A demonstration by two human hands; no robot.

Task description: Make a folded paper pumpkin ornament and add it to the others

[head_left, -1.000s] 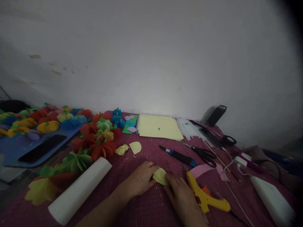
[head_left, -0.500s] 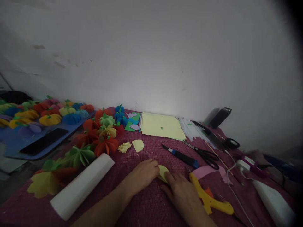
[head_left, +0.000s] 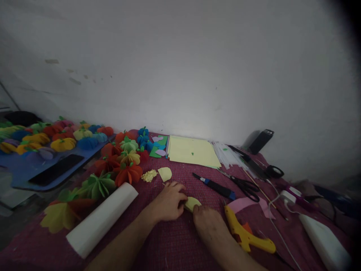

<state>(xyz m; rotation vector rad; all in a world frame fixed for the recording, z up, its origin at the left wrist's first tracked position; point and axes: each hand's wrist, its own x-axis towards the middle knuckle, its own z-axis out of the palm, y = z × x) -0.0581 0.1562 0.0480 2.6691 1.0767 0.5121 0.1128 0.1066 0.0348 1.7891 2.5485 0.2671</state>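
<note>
A small pale yellow paper piece (head_left: 192, 203), rounded and apparently folded, is between my hands just above the cloth. My left hand (head_left: 170, 201) is curled, its thumb and fingers pinching the left edge. From the right, my right hand (head_left: 208, 224) grips the other end with bent fingers; its fingertips are partly hidden. Beyond my left hand lie a rounded cream paper cutout (head_left: 165, 174) and a little heap of yellow scraps (head_left: 149, 175). A yellow glue gun (head_left: 246, 235) rests beside my right hand.
A white paper roll (head_left: 103, 220) and several colourful paper pumpkins (head_left: 128, 173) stand left. Yellow sheets (head_left: 193, 150) are stacked at the back. A utility knife (head_left: 216, 187), black scissors (head_left: 245, 186), pink paper (head_left: 242, 205) and a white cable (head_left: 278, 222) lie right.
My right hand has curled its fingers inward at the paper's right end, where they lay flatter before. My left hand's fingers have lifted and arched. The view has shifted slightly.
</note>
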